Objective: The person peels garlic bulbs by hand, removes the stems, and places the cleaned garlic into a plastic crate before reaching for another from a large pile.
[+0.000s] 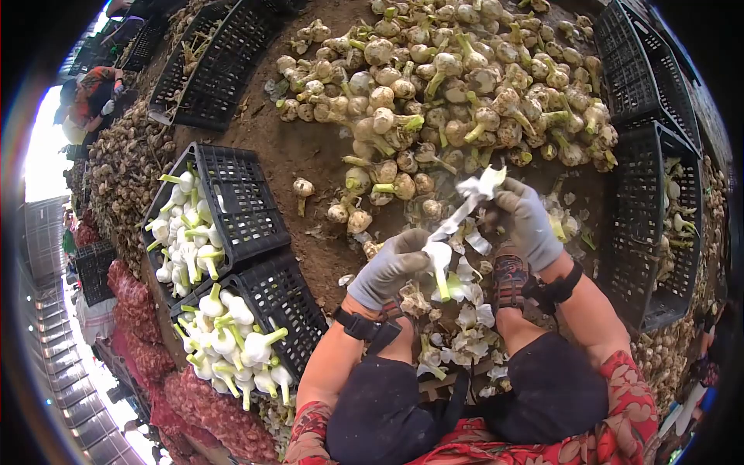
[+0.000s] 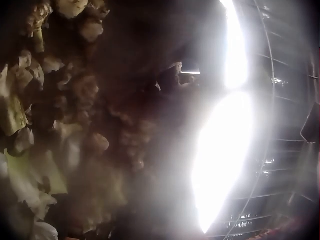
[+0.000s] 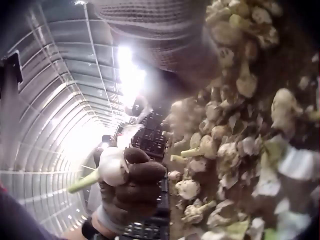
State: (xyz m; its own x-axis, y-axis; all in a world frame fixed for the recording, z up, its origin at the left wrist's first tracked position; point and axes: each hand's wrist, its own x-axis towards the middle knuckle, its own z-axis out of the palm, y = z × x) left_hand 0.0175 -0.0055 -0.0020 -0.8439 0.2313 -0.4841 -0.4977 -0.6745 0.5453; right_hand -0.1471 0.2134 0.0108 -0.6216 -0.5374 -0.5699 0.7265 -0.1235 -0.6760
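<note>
My gloved left hand (image 1: pixel 386 267) grips a white garlic bulb (image 1: pixel 439 254), its short green stem pointing down in the head view. The right wrist view shows that bulb (image 3: pixel 114 167) with dark-looking glove fingers (image 3: pixel 142 172) curled round it. Up and to the right, my gloved right hand (image 1: pixel 530 221) pinches a piece of pale garlic skin (image 1: pixel 484 184), from which a strip stretches down toward the bulb. Loose peelings (image 1: pixel 469 329) lie on the ground below, between two sandalled feet. Neither hand shows clearly in the left wrist view.
A large heap of unpeeled garlic (image 1: pixel 465 85) covers the ground ahead. At the left, two black crates (image 1: pixel 248 205) hold clean white bulbs (image 1: pixel 232 341). More black crates (image 1: pixel 632 225) stand at the right. Red mesh sacks (image 1: pixel 209 407) and another person (image 1: pixel 97 97) are at the far left.
</note>
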